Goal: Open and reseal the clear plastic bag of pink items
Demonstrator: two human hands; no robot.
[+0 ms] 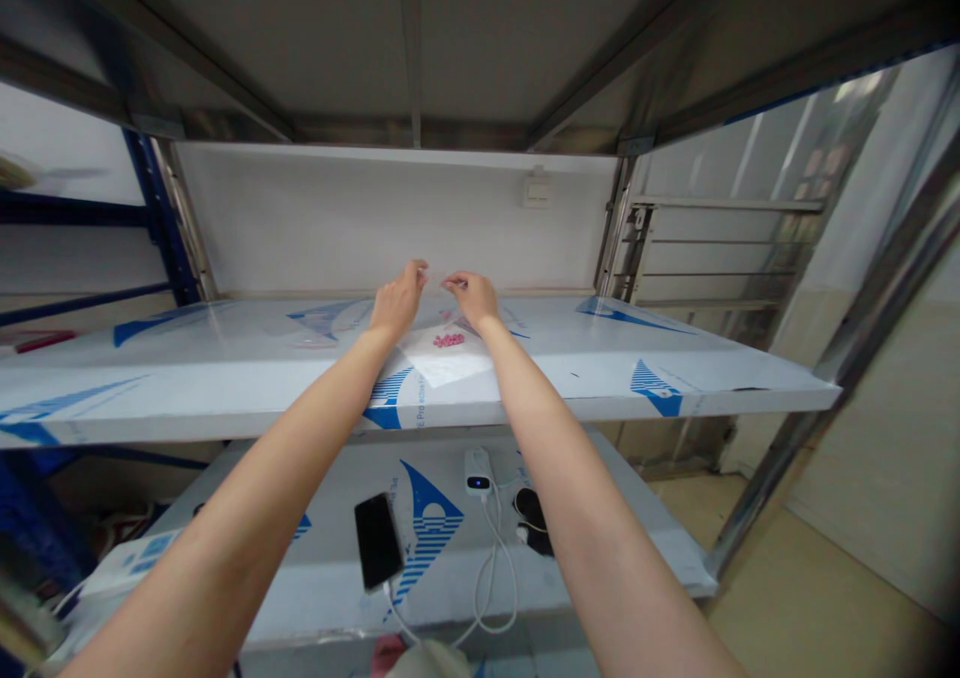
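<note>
Back wall (405, 218): plain white, bearing a small switch (537, 191).
Top shelf (330, 48): ribbed underside, in shadow.
Middle shelf (735, 368): pale, blue-printed covering.
Lower shelf (660, 533): similar covering.
Left rack (161, 228): dark blue.
Floor (795, 558): beige.

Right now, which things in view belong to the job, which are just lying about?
Likely in the job: pink bead-like pieces; white sheet beneath them.
Likely just lying about on lower shelf: smartphone; corded white device; black items.

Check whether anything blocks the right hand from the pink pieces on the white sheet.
Nothing visible stands between the right hand and the pink pieces, which lie below it in view, on the white sheet. Blur leaves anything transparent hard to rule out.
</note>
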